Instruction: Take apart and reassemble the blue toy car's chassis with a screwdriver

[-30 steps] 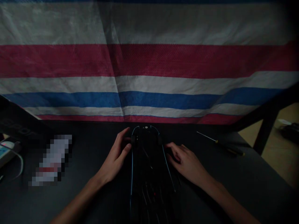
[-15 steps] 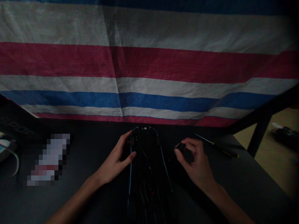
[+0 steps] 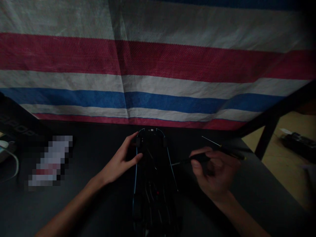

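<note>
A long black model-car chassis [image 3: 154,184] with thin blue edge lines lies on the dark table [image 3: 93,204], pointing away from me. My left hand [image 3: 120,161] grips its left side near the far end, thumb on the edge and fingers curled round. My right hand [image 3: 214,171] is closed on a dark-handled screwdriver [image 3: 192,160] whose thin shaft points left toward the chassis's right edge. The light is very dim.
A second screwdriver [image 3: 223,148] lies on the table beyond my right hand. A blurred-out pale object [image 3: 50,161] and a white cable [image 3: 11,161] are at the left. A red, white and blue striped tarp [image 3: 158,65] hangs behind. A table leg [image 3: 265,141] and floor show at the right.
My right hand left the chassis's right side, moved right, closed on a dark screwdriver and now holds it pointing at the chassis. My left hand stayed on the chassis.
</note>
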Action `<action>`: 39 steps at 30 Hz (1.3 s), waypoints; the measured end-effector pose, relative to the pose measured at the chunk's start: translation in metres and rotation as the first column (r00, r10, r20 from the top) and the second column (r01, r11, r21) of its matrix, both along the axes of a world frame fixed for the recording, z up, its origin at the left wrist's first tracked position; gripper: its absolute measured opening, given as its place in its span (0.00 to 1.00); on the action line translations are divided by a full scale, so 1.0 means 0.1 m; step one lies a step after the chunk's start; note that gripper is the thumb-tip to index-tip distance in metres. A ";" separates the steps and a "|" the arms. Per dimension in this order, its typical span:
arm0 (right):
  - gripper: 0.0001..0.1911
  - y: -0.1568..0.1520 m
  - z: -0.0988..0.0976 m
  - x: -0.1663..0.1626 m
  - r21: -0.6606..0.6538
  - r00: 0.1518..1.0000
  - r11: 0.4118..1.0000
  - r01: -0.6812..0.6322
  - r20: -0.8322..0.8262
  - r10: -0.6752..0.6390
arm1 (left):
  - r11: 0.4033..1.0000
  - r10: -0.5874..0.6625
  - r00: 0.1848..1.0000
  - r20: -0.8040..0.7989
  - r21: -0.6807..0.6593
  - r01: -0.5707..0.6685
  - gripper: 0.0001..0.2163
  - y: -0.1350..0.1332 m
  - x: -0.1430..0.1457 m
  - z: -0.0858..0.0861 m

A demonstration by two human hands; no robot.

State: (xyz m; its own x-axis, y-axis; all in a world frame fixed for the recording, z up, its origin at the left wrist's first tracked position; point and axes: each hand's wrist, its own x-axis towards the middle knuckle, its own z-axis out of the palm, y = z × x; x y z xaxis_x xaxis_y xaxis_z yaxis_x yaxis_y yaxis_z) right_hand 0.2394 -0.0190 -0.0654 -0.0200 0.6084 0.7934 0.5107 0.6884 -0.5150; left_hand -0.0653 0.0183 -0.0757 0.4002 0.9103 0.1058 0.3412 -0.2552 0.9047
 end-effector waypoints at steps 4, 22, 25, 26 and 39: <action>0.18 -0.03 0.00 -0.04 0.011 1.000 1.000 0.000 -0.018 0.001 | 1.000 0.002 1.000 0.002 0.008 -0.002 0.34 -0.01 0.01 0.00; 0.16 0.00 0.24 -0.14 0.048 0.932 0.987 0.156 0.324 -0.163 | 1.000 -0.001 1.000 0.005 0.000 0.001 0.34 0.01 -0.01 -0.03; 0.10 0.04 0.42 -0.17 -0.009 0.894 0.984 0.176 0.421 -0.156 | 1.000 -0.001 1.000 -0.002 -0.006 0.001 0.34 0.01 -0.01 -0.02; 0.07 0.06 0.50 -0.19 -0.032 0.888 0.985 0.172 0.438 -0.141 | 1.000 -0.003 1.000 -0.003 -0.007 0.003 0.34 0.01 -0.01 -0.02; 0.09 0.02 0.97 -0.33 -0.237 0.757 0.960 -0.151 0.597 0.266 | 1.000 0.002 1.000 0.007 -0.003 -0.002 0.34 0.01 0.00 -0.05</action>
State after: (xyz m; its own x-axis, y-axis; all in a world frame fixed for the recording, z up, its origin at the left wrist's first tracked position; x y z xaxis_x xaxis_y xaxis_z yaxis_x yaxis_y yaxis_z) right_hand 0.2062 -0.0171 0.0313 -0.6119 0.6489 0.4522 0.6099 0.7512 -0.2525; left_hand -0.0653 0.0191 -0.0803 0.3976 0.9115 0.1054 0.3358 -0.2514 0.9078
